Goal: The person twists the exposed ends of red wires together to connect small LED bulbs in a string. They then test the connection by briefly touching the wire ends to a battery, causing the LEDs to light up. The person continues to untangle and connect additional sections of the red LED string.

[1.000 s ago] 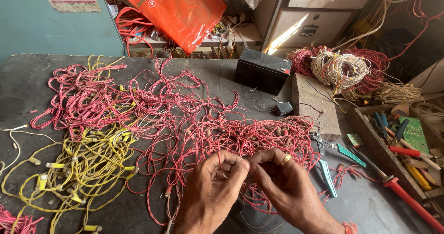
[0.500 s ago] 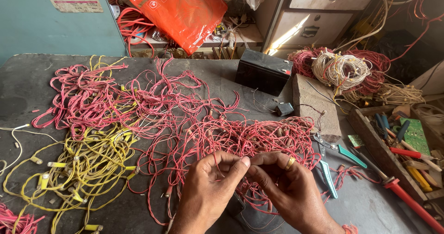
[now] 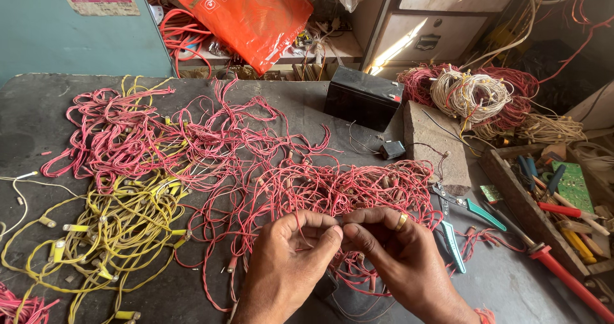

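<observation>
My left hand [image 3: 291, 257] and my right hand [image 3: 396, 253] meet at the bottom centre, fingertips pinched together on a thin red wire [image 3: 339, 222]. That wire belongs to a tangled heap of red wires [image 3: 332, 189] spread over the dark workbench [image 3: 38, 126]. A gold ring sits on a finger of my right hand. What lies under my palms is hidden.
Yellow wires with connectors [image 3: 109, 228] lie at the left. A black battery [image 3: 362, 97] and a stone block [image 3: 435, 142] stand behind the heap. Teal-handled pliers [image 3: 464, 212], a red-handled tool [image 3: 563, 269], a wooden tool tray [image 3: 550, 202], coiled wire bundles [image 3: 470, 94] and an orange bag [image 3: 249, 10] surround them.
Both hands have stayed at the same spot on the red wire; only the fingers have shifted slightly.
</observation>
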Action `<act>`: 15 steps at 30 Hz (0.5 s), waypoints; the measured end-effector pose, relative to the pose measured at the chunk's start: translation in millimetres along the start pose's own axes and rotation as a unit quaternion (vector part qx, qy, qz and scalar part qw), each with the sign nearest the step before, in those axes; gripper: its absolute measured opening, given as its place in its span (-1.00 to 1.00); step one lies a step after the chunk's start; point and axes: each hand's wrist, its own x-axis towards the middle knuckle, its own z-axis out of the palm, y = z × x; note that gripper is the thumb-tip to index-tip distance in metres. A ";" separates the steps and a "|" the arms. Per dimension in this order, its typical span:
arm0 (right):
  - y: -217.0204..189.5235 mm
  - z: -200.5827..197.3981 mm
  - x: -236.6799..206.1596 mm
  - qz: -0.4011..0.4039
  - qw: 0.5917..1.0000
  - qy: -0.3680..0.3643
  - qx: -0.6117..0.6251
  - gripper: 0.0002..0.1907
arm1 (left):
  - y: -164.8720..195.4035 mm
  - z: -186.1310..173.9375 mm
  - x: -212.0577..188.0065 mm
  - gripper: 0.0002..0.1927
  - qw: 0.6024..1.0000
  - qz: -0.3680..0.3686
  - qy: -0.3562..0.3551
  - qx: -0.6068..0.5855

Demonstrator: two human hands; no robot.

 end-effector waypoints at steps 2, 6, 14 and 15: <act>0.6 -1.5 1.5 0.004 1.000 0.000 -0.006 -0.72 | 2.0 0.1 -0.7 -0.82 1.000 0.004 0.006 0.023; 1.0 -5.1 3.7 0.011 1.000 -0.011 0.026 -0.72 | 5.4 -2.0 -1.7 -0.76 0.999 -0.020 0.006 0.027; -0.7 -11.9 5.4 0.026 0.999 -0.031 0.034 -0.71 | 7.0 -5.3 -3.1 -0.70 0.999 -0.016 -0.033 0.024; -0.3 -12.0 5.6 0.024 0.998 -0.032 0.037 -0.71 | 7.2 -5.8 -3.4 -0.70 0.999 -0.023 -0.033 0.030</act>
